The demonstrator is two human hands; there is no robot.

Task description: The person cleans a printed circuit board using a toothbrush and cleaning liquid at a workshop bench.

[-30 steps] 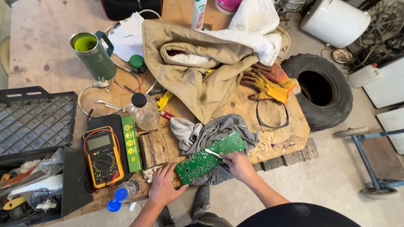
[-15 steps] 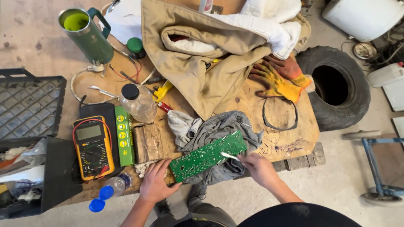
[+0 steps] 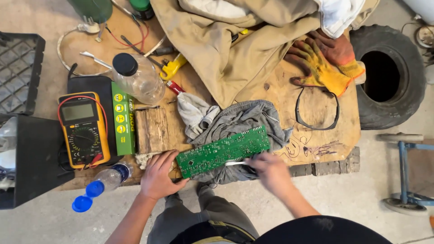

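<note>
While the left hand (image 3: pixel 158 176) lies with its fingers spread and pressed flat at the left end of the green circuit board (image 3: pixel 224 151), the right hand (image 3: pixel 271 171) is closed around a thin white-tipped tool (image 3: pixel 236 163), perhaps a small brush, whose tip touches the board's near edge; the right hand is blurred, so the exact grip cannot be made out. The step in hand looks like brushing or cleaning the board's face, with the left hand as the clamp. A next stroke would call for the left palm to keep the board from sliding on the soft grey cloth (image 3: pixel 239 119) beneath it, and for light pressure, since the tiny parts on the board could be knocked. The board lies slanted on the wooden pallet top (image 3: pixel 316 108), near its front edge, right end toward 2 o'clock. At 9 o'clock from the left hand a clear bottle with a blue cap (image 3: pixel 101 185) lies on its side, and past it a yellow multimeter (image 3: pixel 83 131) sits beside a long green box (image 3: pixel 122 118). At 11 o'clock stands a clear jar with a black lid (image 3: pixel 138 77). Farther off, at 12 o'clock, a tan jacket (image 3: pixel 226 40) is heaped up; at 1 o'clock lie dark safety glasses (image 3: pixel 316 110) and orange-yellow work gloves (image 3: pixel 325 61), with a black tyre (image 3: pixel 389 77) on the floor beyond.
</note>
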